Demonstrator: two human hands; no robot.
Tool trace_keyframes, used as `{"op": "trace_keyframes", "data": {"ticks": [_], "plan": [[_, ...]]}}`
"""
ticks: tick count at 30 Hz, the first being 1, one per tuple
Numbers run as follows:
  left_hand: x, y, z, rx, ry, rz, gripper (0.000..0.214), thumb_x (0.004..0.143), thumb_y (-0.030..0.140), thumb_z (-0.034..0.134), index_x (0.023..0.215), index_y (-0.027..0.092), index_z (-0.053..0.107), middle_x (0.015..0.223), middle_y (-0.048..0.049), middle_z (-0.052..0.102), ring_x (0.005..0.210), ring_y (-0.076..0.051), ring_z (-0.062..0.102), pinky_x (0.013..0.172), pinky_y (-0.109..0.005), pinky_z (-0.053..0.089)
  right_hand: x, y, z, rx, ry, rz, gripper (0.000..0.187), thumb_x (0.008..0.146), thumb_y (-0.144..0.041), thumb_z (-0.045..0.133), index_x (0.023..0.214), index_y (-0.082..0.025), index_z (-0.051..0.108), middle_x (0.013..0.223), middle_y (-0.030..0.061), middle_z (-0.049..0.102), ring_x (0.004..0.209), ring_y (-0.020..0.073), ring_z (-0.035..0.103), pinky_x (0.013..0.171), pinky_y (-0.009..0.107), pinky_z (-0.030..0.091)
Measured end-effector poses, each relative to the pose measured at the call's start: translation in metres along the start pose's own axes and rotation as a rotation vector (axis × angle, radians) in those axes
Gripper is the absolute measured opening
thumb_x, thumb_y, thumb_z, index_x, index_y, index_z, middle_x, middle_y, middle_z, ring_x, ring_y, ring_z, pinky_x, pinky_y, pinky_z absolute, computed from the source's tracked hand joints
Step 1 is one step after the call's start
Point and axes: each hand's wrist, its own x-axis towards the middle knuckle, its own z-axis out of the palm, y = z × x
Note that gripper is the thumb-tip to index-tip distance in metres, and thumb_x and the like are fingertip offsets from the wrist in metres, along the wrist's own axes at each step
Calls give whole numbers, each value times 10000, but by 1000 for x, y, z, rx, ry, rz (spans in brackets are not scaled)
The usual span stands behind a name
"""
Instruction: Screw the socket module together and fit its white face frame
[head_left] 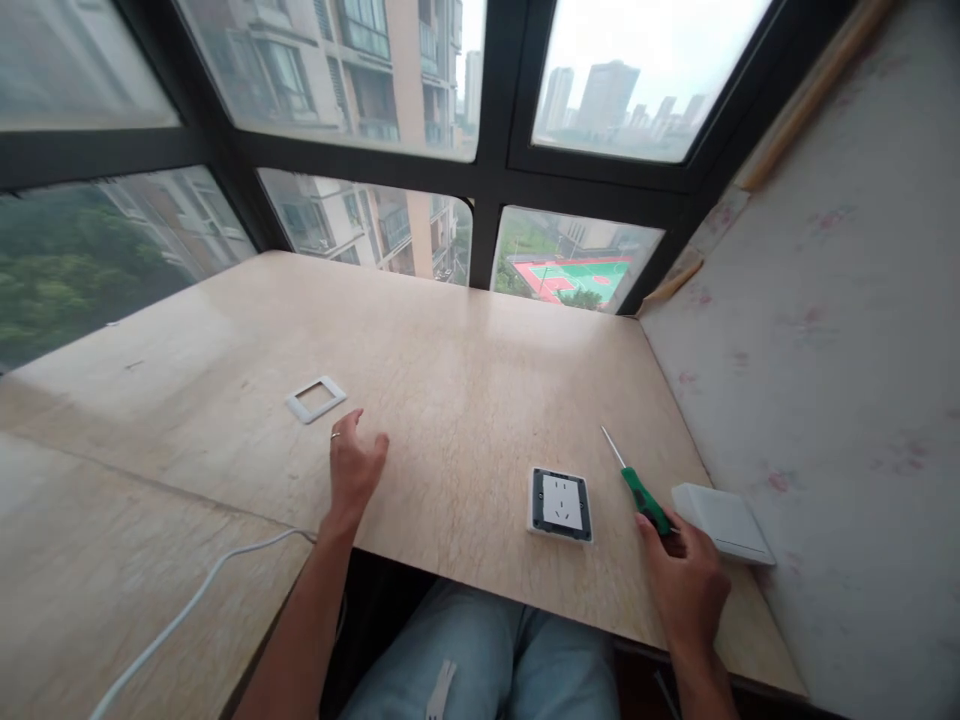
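My right hand [686,575] grips the green handle of a screwdriver [643,498], its metal shaft pointing forward and left over the tabletop. To the left of that hand lies a wall socket [562,503], face up, with a dark inner border around its white slotted face and no cover frame on it. My left hand [356,462] is held with thumb and fingers apart and nothing between them. Just beyond its fingertips rests a white square cover frame [316,399], flat on the marbled surface.
A white box-shaped piece [726,522] stands against the papered wall [817,400] at right. A white cable [202,590] runs across the left part of the marbled tabletop [450,400]. Dark-framed windows [487,230] border the back. My legs are below the front edge.
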Motion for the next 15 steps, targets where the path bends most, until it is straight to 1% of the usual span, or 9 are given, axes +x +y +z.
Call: {"op": "trace_keyframes", "data": {"ticks": [3, 5, 7, 10, 12, 15], "plan": [[23, -12, -13, 46, 148, -119, 523, 816, 280, 561, 1300, 98, 480, 1293, -208, 569, 1262, -340, 528, 1084, -506, 428, 0, 1, 0, -54, -4, -76, 682, 880, -675, 460, 1028, -65, 725, 920, 194, 707, 810, 313, 642, 763, 419, 487], [37, -21, -23, 99, 188, -163, 554, 810, 252, 567, 1327, 93, 445, 1320, -220, 549, 1291, -350, 502, 1102, -512, 399, -1, 2, 0, -78, -8, -117, 697, 884, -682, 440, 1027, -60, 721, 908, 195, 701, 823, 325, 640, 761, 425, 488], [50, -29, -31, 178, 155, -204, 604, 797, 231, 583, 1352, 71, 405, 1349, -254, 519, 1312, -375, 479, 1099, -527, 386, -1, 2, 0, -91, -19, -143, 708, 885, -689, 427, 1028, -60, 718, 894, 191, 695, 820, 331, 638, 746, 424, 488], [66, -41, -37, 276, 54, -255, 701, 784, 247, 626, 1390, 40, 339, 1397, -311, 467, 1357, -424, 421, 1093, -573, 363, -2, 1, -1, -108, -33, -166, 704, 883, -693, 413, 1036, -76, 715, 884, 182, 683, 819, 335, 632, 716, 419, 483], [77, -48, -37, 282, 9, -262, 771, 765, 300, 680, 1400, 45, 324, 1403, -323, 468, 1380, -445, 389, 1080, -594, 365, -2, -2, -2, -132, -38, -159, 703, 878, -697, 405, 1049, -89, 715, 872, 174, 671, 813, 338, 627, 686, 416, 474], [95, -62, -41, 276, -67, -267, 941, 676, 390, 787, 1399, 5, 323, 1395, -357, 470, 1393, -472, 367, 1076, -576, 374, -3, -7, -4, -175, -41, -119, 704, 863, -708, 396, 1066, -115, 716, 883, 172, 666, 803, 347, 624, 638, 416, 454]]}}
